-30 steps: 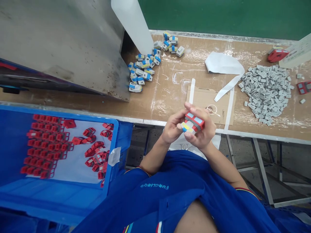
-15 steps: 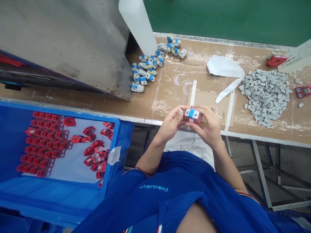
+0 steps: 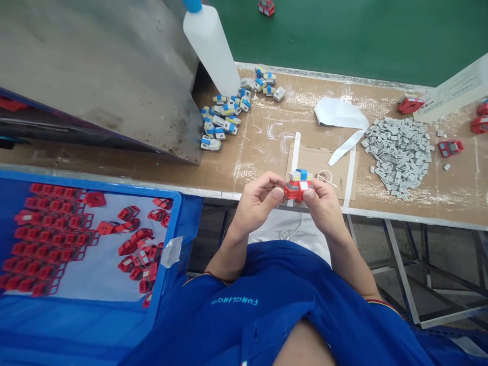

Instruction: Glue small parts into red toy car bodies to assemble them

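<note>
Between my two hands, over the front edge of the table, is a red toy car with a white, yellow and blue piece on top of it. The fingers of my left hand pinch its left end. My right hand grips the right end, with the thumb against its near side. A sheet of cardboard with white tape strips lies just beyond my hands. More white, yellow and blue pieces are heaped at the back left of the table. A large pile of small grey parts lies to the right.
A blue crate at left holds rows of red toy cars. A white bottle stands by a metal box. A white cloth strip and several red cars lie rightward. Beyond runs a green surface.
The toy car has been turned in my hands, so its red side now faces me and the coloured piece is uppermost. The view has shifted, showing another red car on the green surface.
</note>
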### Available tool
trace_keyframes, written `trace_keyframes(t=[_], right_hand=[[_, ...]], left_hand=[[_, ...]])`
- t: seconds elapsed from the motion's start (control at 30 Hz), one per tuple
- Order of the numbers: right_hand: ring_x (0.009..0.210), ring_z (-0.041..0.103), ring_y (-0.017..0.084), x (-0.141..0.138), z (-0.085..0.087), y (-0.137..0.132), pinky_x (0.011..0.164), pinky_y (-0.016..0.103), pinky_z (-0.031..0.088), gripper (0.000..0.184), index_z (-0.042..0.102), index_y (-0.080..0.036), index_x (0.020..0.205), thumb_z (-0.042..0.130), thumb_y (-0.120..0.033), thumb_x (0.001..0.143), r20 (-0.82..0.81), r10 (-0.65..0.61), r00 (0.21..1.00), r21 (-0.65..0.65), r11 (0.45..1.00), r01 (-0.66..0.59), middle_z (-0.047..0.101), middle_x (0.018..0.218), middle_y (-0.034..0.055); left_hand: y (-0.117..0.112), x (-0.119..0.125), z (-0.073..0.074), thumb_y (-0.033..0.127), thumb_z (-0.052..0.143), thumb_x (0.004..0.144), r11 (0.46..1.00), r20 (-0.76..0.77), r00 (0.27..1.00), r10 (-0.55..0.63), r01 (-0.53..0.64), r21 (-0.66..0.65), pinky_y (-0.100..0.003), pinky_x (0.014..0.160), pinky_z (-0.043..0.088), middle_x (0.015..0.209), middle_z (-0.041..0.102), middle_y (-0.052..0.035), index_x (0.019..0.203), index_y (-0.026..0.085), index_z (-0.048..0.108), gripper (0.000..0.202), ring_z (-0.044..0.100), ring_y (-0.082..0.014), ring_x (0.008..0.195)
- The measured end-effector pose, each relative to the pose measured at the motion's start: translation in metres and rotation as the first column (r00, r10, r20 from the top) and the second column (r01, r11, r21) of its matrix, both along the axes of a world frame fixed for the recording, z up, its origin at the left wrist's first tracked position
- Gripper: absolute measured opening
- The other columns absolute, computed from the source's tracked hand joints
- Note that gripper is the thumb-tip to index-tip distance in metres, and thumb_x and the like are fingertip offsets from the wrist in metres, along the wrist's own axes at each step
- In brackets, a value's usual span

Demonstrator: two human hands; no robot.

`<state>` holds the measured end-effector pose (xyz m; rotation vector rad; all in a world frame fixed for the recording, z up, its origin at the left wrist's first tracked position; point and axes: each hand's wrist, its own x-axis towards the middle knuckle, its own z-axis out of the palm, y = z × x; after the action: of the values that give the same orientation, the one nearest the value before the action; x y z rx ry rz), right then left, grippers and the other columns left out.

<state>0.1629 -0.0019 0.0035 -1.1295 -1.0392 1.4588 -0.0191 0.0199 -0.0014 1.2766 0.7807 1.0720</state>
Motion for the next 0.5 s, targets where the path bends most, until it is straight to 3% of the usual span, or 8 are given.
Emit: trace_keyframes(t=[0.1, 0.17, 0.23, 0.3, 0.4, 0.5], right_hand=[[0.063, 0.055, 0.013, 0.001, -0.003, 0.0, 0.059, 0.026, 0.05, 0.064, 0.077, -0.021, 0.085, 0.076, -0.085, 0.083, -0.063, 0.012, 0.998, 0.005, 1.0, -0.011, 0.068, 0.073, 0.0003], [0.062, 0.057, 0.013, 0.001, -0.002, -0.001, 0.059, 0.026, 0.052, 0.061, 0.078, -0.021, 0.086, 0.075, -0.082, 0.086, -0.068, -0.001, 0.998, 0.025, 1.0, 0.003, 0.068, 0.072, 0.0001], [0.067, 0.063, 0.015, 0.001, 0.002, -0.003, 0.063, 0.027, 0.056, 0.057, 0.079, -0.021, 0.089, 0.076, -0.078, 0.088, -0.046, -0.009, 0.999, 0.055, 0.998, 0.012, 0.071, 0.075, 0.0009], [0.077, 0.072, 0.019, 0.001, 0.006, -0.007, 0.071, 0.03, 0.062, 0.054, 0.081, -0.021, 0.092, 0.078, -0.075, 0.088, -0.017, 0.004, 1.0, 0.084, 0.996, -0.003, 0.076, 0.082, 0.0028], [0.09, 0.078, 0.023, 0.001, 0.007, -0.013, 0.079, 0.034, 0.067, 0.054, 0.081, -0.021, 0.105, 0.077, -0.074, 0.091, 0.012, 0.043, 0.999, 0.125, 0.991, -0.044, 0.082, 0.095, 0.0059], [0.098, 0.079, 0.023, 0.003, 0.004, -0.018, 0.087, 0.037, 0.07, 0.061, 0.073, -0.024, 0.135, 0.079, -0.068, 0.092, 0.059, 0.018, 0.998, 0.236, 0.971, -0.031, 0.08, 0.119, 0.0097]], left_hand=[[-0.001, 0.001, 0.003, 0.054, 0.077, 0.099, 0.997, -0.026, 1.0, 0.006, -0.004, 0.073, -0.021, 0.065, 0.056, 0.083, 0.073, -0.0018, 0.113, 0.02, 0.071, 0.038, 0.069, -0.0124, 0.071], [-0.001, 0.003, 0.002, 0.054, 0.084, 0.093, 0.977, -0.094, 0.992, 0.079, -0.059, 0.205, -0.024, 0.072, 0.059, 0.099, 0.076, -0.0046, 0.131, 0.023, 0.069, 0.052, 0.072, -0.0154, 0.083], [0.0, 0.005, 0.001, 0.054, 0.087, 0.089, 0.908, -0.189, 0.965, 0.185, -0.094, 0.407, -0.028, 0.079, 0.062, 0.119, 0.075, -0.0093, 0.143, 0.026, 0.066, 0.064, 0.073, -0.0191, 0.098], [0.0, 0.005, 0.001, 0.053, 0.083, 0.094, 0.816, -0.257, 0.93, 0.262, -0.072, 0.574, -0.031, 0.083, 0.063, 0.13, 0.073, -0.0125, 0.144, 0.025, 0.067, 0.06, 0.072, -0.0221, 0.108], [0.0, 0.005, 0.001, 0.051, 0.075, 0.101, 0.741, -0.261, 0.907, 0.331, -0.078, 0.667, -0.035, 0.088, 0.064, 0.128, 0.075, -0.013, 0.143, 0.024, 0.069, 0.05, 0.072, -0.0241, 0.113], [-0.002, 0.004, 0.0, 0.051, 0.074, 0.101, 0.713, -0.182, 0.915, 0.36, -0.144, 0.686, -0.035, 0.089, 0.065, 0.127, 0.075, -0.0128, 0.143, 0.024, 0.068, 0.05, 0.073, -0.0247, 0.114]])
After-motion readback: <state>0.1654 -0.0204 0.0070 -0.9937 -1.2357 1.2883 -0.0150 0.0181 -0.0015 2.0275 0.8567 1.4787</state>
